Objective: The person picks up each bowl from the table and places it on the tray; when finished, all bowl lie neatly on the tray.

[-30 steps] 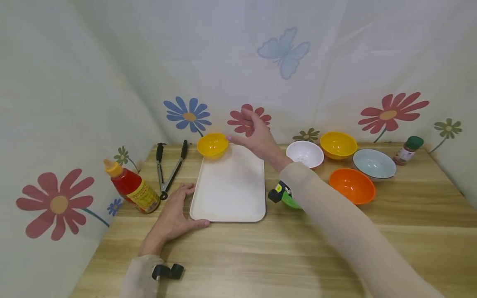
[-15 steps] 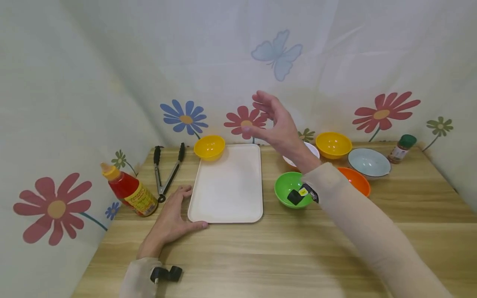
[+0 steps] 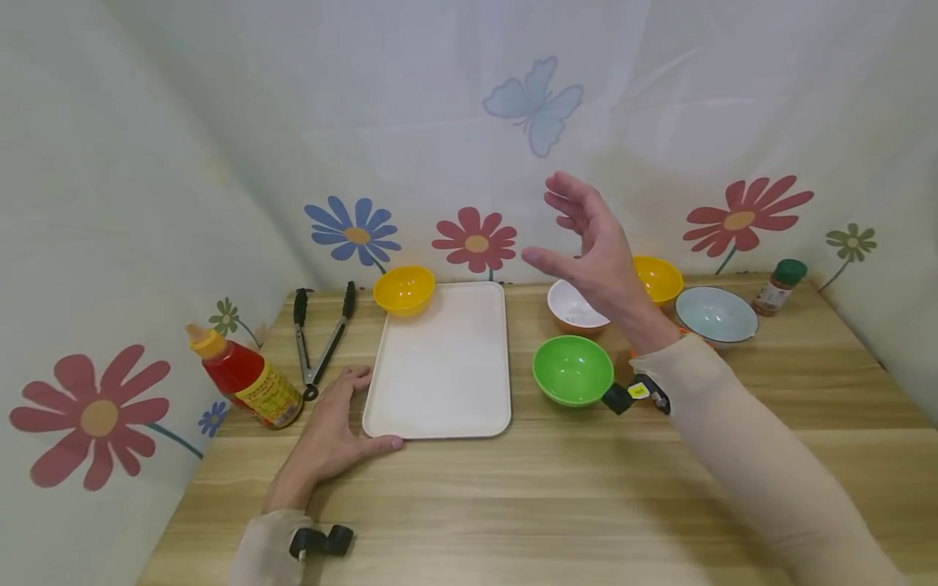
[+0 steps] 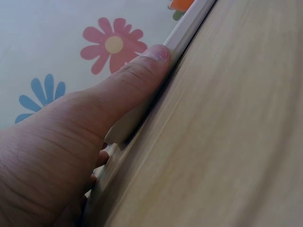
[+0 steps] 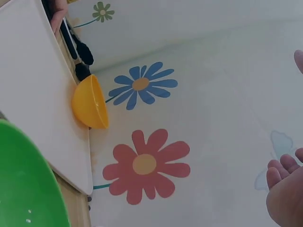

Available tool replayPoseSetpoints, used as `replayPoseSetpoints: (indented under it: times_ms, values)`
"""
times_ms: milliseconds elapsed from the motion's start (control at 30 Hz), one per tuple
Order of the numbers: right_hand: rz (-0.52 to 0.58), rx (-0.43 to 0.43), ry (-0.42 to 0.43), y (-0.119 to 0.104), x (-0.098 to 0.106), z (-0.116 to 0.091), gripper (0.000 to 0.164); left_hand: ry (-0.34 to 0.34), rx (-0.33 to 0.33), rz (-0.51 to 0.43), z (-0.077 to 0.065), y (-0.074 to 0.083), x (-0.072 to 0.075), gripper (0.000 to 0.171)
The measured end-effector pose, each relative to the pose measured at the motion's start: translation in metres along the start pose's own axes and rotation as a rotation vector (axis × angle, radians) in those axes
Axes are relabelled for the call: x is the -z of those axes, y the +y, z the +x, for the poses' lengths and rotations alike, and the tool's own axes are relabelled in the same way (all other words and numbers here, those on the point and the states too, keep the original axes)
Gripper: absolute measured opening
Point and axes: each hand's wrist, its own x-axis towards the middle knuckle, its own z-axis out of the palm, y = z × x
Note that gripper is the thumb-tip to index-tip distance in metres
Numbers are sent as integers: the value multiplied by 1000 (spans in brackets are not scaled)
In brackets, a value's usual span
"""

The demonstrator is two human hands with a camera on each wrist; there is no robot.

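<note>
A white tray (image 3: 440, 366) lies on the table, its near left corner between the thumb and fingers of my left hand (image 3: 330, 431). In the left wrist view, the thumb (image 4: 137, 75) touches the tray's edge. At the tray's far left corner sits a small yellow bowl (image 3: 405, 290). My right hand (image 3: 604, 252) is raised in the air with fingers spread and holds nothing. Below it stand a white bowl (image 3: 575, 305) and a green bowl (image 3: 572, 370). The right forearm hides most of an orange bowl behind it.
Black-handled tongs (image 3: 318, 342) lie left of the tray, beside a red sauce bottle (image 3: 252, 382). On the right are another yellow bowl (image 3: 659, 278), a pale blue bowl (image 3: 716, 313) and a green-capped spice jar (image 3: 778, 286). A flower-printed curtain (image 3: 410, 122) closes off the back.
My right hand has moved right, away from the yellow bowl at the tray's corner, uncovering the green bowl. My left hand stays at the tray's corner.
</note>
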Motion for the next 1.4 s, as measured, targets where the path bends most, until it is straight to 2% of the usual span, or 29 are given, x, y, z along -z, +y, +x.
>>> replayPoseSetpoints:
  times_ms: [533, 867, 1100, 1400]
  values:
    - [79, -78, 138, -12, 67, -37, 84, -8, 0, 4, -1, 0, 2, 124]
    - [-43, -105, 199, -7, 109, -74, 79, -19, 15, 10, 2, -2, -1, 127]
    - [-143, -144, 229, -2, 130, -103, 78, -17, 13, 5, 0, 2, 1, 126]
    - [-158, -200, 252, 13, 150, -143, 79, -12, 10, 0, -1, 3, 2, 125]
